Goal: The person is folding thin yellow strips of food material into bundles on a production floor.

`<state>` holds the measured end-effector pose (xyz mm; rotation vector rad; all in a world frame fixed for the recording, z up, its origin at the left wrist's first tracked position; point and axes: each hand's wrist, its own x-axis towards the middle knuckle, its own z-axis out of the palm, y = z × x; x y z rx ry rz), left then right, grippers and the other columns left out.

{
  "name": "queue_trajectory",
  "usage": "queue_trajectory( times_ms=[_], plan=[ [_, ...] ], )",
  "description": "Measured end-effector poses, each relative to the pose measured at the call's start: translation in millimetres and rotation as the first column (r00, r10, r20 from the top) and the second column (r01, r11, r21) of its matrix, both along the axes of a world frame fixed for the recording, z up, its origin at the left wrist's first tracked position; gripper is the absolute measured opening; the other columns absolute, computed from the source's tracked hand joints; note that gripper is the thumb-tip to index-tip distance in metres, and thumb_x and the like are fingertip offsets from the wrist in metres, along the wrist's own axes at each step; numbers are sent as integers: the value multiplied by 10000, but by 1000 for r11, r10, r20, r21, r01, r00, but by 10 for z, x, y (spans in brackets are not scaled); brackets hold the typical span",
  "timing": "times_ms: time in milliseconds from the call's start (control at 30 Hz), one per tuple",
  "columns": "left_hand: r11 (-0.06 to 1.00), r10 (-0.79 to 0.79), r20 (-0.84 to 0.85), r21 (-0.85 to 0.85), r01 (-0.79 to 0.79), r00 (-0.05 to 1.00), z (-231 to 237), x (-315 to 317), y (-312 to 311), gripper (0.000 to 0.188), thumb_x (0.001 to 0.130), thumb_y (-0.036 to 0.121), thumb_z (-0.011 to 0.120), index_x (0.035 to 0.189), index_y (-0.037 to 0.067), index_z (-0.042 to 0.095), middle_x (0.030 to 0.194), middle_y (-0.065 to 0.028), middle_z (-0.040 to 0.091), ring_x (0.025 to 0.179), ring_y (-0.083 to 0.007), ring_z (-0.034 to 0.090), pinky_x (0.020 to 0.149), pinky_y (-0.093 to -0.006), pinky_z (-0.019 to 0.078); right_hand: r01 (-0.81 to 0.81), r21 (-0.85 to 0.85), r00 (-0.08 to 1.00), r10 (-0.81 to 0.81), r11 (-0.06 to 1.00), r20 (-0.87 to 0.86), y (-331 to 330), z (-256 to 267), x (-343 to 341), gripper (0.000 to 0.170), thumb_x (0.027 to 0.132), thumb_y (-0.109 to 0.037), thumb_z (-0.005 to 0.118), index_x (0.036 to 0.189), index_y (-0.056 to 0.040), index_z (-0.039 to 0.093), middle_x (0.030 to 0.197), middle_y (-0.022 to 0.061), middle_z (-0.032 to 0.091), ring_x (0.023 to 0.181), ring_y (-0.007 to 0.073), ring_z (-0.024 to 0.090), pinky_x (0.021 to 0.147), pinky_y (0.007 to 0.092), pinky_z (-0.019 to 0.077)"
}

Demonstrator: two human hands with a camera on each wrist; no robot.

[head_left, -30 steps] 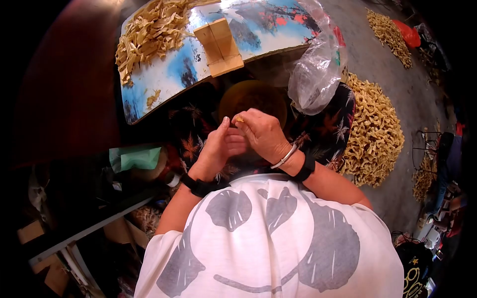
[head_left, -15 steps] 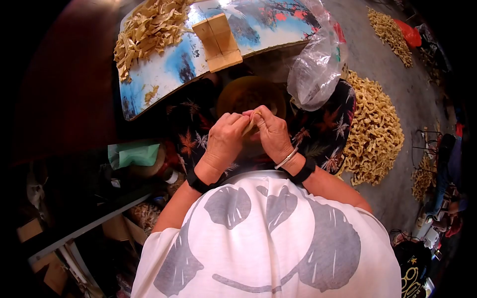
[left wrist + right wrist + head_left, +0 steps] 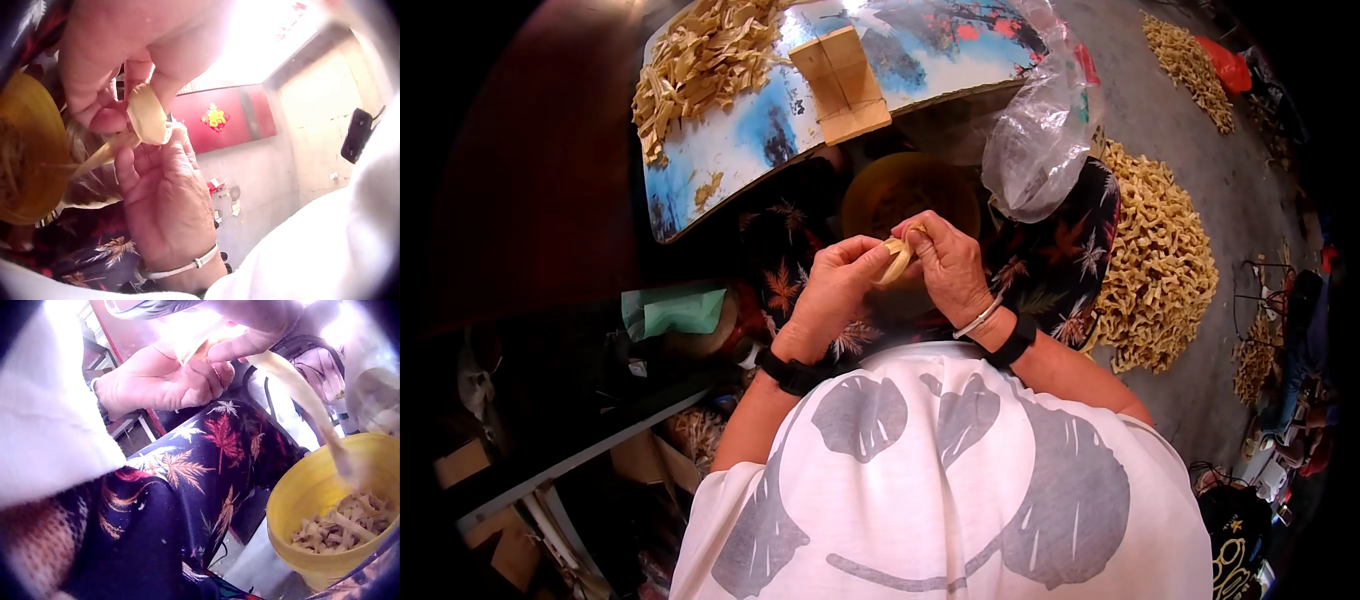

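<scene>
Both hands meet over the lap at a soft, pale yellow strip point(image 3: 897, 262). My left hand point(image 3: 835, 285) pinches one part of it between thumb and fingers. The right hand point(image 3: 952, 275), with a light bracelet at its wrist, pinches the strip near its upper end. In the left wrist view the strip point(image 3: 147, 115) bends into a broad loop between the fingertips, and a narrower tail slants down from it. The right wrist view shows this tail point(image 3: 300, 390) hanging toward a yellow bucket point(image 3: 281, 519), which contains many short, pale pieces.
Ahead is a painted tabletop point(image 3: 740, 140) bearing a heap of loose strips point(image 3: 710, 60) and a wooden stand point(image 3: 840, 85). A clear plastic bag point(image 3: 1035, 150) hangs at its right end. Knotted pieces point(image 3: 1155, 260) lie piled at the right, with another pile point(image 3: 1185, 70) farther off.
The hands came from close together, with a small yellowish bit at the right fingertips, to both pinching the strip. Since half a second ago the left hand has turned, exposing the strip's loop.
</scene>
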<state>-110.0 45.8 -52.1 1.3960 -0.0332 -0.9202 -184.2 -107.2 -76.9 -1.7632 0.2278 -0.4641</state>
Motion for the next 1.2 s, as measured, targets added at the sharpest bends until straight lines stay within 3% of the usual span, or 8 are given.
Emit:
queue_trajectory(
  times_ms=[67,167,267,400,667,767,967,1200],
  plan=[
    [994,-50,256,110,23,965,-8,-16,-2,116,878,1,650,992,-10,667,860,-34,643,768,-77,601,633,-243,475,-36,182,998,43,983,-39,51,111,-21,164,999,-166,541,951,-19,594,876,104,653,713,205,682,525,259,547],
    [922,-336,803,386,0,493,46,-66,-38,213,824,-77,629,1007,30,655,844,-82,583,743,-180,624,632,-306,486,-21,253,997,37,967,-61,80,90,10,169,1002,-184,542,972,-22,580,868,100,667,670,195,683,517,259,548],
    [888,-448,861,460,3,241,133,-100,-76,236,781,-116,607,964,29,646,882,-117,566,746,-285,618,656,-342,507,11,295,884,128,956,-449,21,139,42,173,998,-200,546,994,-29,568,813,87,671,649,180,682,508,262,542],
    [930,-360,933,360,-74,2,160,-120,-125,207,760,-102,635,924,23,614,875,-130,551,767,-326,614,647,-373,521,44,494,877,203,868,-435,70,-108,94,188,981,-213,560,992,-27,579,759,96,663,597,184,665,501,273,518],
    [887,-394,883,438,-146,255,94,-90,-73,109,833,-17,628,928,29,603,864,-148,558,776,-347,605,643,-384,511,-234,249,929,292,940,-229,6,-70,16,239,969,-224,568,976,0,651,865,105,671,745,128,652,677,268,504],
    [938,-301,908,337,-84,291,102,-94,-112,119,835,-28,624,941,17,593,866,-152,565,759,-341,610,636,-370,503,-161,423,906,303,892,-294,-26,-57,-4,223,981,-227,558,1016,-36,667,925,69,675,835,107,633,711,256,502],
    [918,-291,901,357,-171,322,-7,-81,-152,147,847,-29,628,983,16,593,858,-140,583,719,-276,614,615,-320,490,-127,945,821,567,303,-71,-108,61,5,222,1011,-260,537,1112,-92,641,1047,-17,657,961,86,606,778,252,518],
    [973,-47,679,197,-121,733,61,-116,-123,133,859,56,691,954,-3,619,862,-106,663,715,-167,646,660,-271,515,-110,913,873,477,392,-100,-125,104,77,214,1026,-289,503,1116,-112,583,1087,3,625,1004,85,604,810,262,537]
  ],
)
